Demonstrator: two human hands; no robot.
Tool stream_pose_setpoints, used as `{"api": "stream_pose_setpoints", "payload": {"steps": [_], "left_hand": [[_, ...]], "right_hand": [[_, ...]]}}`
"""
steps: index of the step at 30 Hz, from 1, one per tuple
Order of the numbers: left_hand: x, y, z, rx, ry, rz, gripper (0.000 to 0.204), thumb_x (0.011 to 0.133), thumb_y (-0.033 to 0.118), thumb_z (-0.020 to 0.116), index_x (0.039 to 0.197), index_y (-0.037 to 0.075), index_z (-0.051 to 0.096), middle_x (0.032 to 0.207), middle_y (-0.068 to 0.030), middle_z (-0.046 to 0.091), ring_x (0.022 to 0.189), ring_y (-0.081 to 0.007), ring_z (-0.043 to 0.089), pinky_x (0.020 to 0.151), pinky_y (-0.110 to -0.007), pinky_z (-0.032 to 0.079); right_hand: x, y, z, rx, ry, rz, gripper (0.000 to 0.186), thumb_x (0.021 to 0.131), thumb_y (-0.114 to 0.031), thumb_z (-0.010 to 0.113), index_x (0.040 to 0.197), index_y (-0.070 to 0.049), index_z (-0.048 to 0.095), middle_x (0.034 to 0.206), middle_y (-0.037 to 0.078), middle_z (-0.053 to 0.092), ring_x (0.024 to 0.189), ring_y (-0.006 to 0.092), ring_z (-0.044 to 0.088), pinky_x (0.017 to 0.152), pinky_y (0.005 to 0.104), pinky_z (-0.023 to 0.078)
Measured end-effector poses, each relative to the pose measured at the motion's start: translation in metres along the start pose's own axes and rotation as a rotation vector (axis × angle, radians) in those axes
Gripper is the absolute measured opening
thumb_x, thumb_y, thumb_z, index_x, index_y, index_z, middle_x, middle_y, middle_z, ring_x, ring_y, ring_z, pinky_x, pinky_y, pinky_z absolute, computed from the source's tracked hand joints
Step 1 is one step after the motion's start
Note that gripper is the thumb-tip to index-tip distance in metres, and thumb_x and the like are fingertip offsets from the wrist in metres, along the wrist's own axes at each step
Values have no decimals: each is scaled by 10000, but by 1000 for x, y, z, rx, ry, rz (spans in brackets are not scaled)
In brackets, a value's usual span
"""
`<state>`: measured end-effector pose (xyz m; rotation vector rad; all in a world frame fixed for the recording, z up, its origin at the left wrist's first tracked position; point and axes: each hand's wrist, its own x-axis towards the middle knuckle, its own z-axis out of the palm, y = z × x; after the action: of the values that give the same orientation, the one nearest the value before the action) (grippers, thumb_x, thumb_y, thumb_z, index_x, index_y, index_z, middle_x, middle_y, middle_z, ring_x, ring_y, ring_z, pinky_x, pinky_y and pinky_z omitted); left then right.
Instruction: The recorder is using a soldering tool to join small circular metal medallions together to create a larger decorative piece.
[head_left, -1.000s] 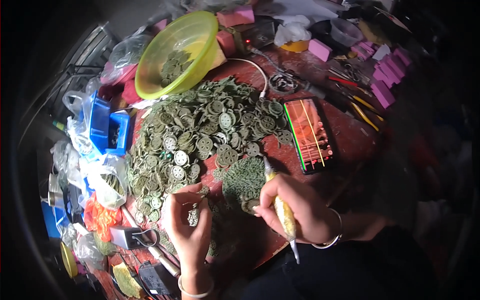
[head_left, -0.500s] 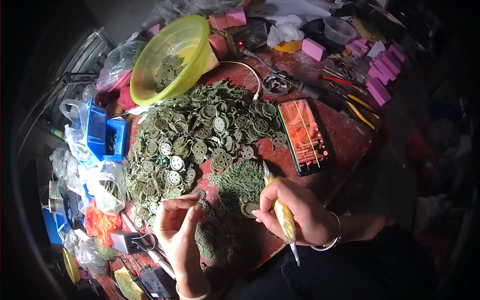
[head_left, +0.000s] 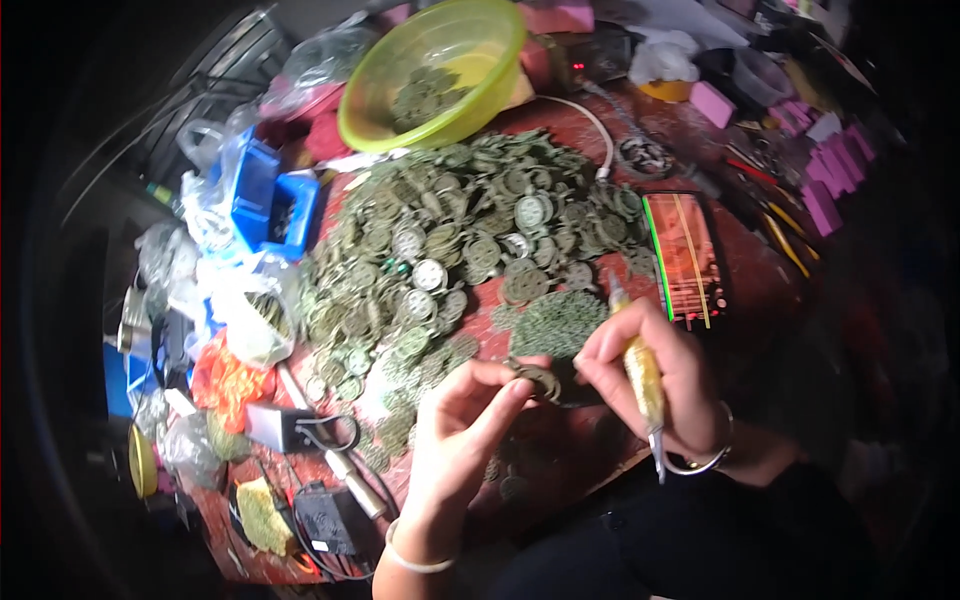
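Observation:
Between the thumb and fingers of my left hand [head_left: 462,425] is a small dark greenish round openwork piece [head_left: 543,381], tilted so its rim shows. A slim pen-like tool [head_left: 642,375] with a yellow wrapped grip and pointed ends lies in my closed right hand [head_left: 685,385], its upper tip pointing away from me. The right thumb and fingertips are a little to the right of the piece, apart from it. Just beyond both hands lies a mat-like cluster of tiny green pieces [head_left: 555,325]. Farther back spreads a big heap of similar round greenish pieces [head_left: 470,205].
A yellow-green basin [head_left: 435,137] holding some pieces stands at the back. To the right lie a lit phone [head_left: 686,260], pliers [head_left: 788,245] and pink blocks [head_left: 822,207]. Blue bins [head_left: 255,195], plastic bags [head_left: 265,310] and a black adapter [head_left: 328,520] crowd the left.
The round piece has passed from my right fingertips to my left hand, whose fingers were empty. My right hand keeps the pen-like tool. The whole view has shifted, with the table appearing farther right.

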<state>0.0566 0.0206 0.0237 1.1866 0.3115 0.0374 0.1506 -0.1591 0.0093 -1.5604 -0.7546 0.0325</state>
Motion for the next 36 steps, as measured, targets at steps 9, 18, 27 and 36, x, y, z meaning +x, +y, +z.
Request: {"api": "stream_pose_setpoints", "payload": {"steps": [9,18,27,36], "left_hand": [[-2,-6,-6,-73,-3,-58,67,935,45,649,986,4,633,1031,-115,697,916,-147,664,845,-289,540],[-3,-7,-6,-106,-43,-94,99,940,71,657,1008,2,639,968,-77,702,884,-121,664,808,-263,547],[2,-3,-7,-390,-34,-52,66,999,83,540,996,18,554,1162,-209,653,1025,-293,672,889,-379,552],[1,-4,-9,-429,-51,-169,118,989,103,550,988,-13,569,994,-156,679,965,-292,693,817,-349,587]], "right_hand": [[16,1,8,-11,-160,16,193,835,70,656,955,-15,530,883,109,635,766,196,656,700,307,512],[18,2,7,112,-203,135,180,827,88,643,921,-22,536,865,80,631,803,145,663,717,285,517],[17,-3,9,100,-136,26,220,829,114,644,953,-18,520,931,104,617,818,181,666,732,296,533],[21,-10,3,-109,-191,-93,230,784,90,689,930,-23,551,859,93,614,753,204,646,667,306,508]]}}
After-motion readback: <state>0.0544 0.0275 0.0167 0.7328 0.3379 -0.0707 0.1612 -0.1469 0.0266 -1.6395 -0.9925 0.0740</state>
